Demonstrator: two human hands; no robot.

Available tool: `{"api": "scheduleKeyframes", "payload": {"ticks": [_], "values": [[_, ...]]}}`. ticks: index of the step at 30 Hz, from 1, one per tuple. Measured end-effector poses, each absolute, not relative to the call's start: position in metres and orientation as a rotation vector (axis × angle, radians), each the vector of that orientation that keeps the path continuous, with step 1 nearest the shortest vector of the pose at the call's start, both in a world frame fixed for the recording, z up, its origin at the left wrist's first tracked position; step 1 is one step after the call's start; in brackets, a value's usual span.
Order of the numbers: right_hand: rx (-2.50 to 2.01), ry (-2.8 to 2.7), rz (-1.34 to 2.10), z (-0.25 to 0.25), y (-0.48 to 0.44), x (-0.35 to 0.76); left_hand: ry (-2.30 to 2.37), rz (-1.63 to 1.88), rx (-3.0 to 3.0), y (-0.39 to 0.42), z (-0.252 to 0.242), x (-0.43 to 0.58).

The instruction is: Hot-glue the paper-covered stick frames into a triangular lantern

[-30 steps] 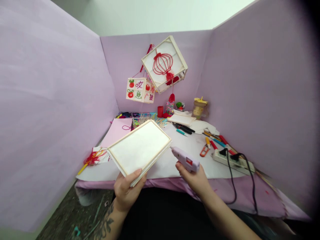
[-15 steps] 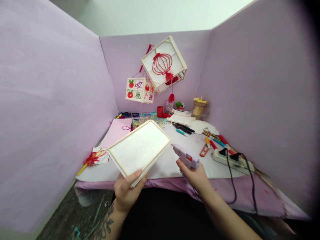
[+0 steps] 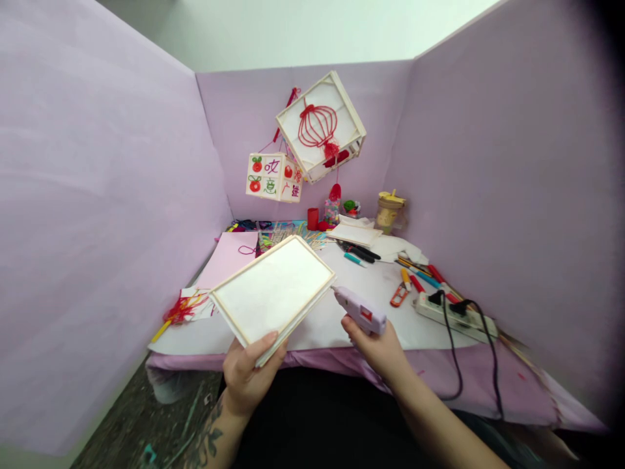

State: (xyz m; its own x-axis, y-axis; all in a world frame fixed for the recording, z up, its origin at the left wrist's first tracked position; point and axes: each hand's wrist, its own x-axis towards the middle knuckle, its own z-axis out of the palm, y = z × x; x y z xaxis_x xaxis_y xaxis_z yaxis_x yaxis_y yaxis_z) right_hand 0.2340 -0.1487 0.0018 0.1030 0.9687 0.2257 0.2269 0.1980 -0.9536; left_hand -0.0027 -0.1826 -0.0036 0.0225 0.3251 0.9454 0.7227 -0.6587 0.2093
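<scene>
While your left hand (image 3: 249, 371) holds the paper frame (image 3: 273, 290) by its near corner, up over the tabletop (image 3: 371, 286), your right hand (image 3: 375, 345) has a closed grip on the glue gun (image 3: 359, 309), tip right beside the frame's right corner. Paper covers the top; no glue shows yet.

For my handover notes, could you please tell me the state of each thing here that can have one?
White paper panel in a pale wooden frame: held up, tilted, by the left hand.
Lilac plastic glue gun: gripped in the right hand, nozzle by the frame's right corner.
White power strip: two black plugs inserted.
White cube lantern with red drawing: hanging, tilted.
</scene>
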Motion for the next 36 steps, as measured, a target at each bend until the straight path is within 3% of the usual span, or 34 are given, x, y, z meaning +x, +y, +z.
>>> {"api": "scheduleKeyframes", "payload": {"ticks": [36], "values": [[-1.280,-1.281,0.828,0.001,-0.147,0.228,-1.133,-1.676,-1.929,-0.183,-0.003,0.000]]}}
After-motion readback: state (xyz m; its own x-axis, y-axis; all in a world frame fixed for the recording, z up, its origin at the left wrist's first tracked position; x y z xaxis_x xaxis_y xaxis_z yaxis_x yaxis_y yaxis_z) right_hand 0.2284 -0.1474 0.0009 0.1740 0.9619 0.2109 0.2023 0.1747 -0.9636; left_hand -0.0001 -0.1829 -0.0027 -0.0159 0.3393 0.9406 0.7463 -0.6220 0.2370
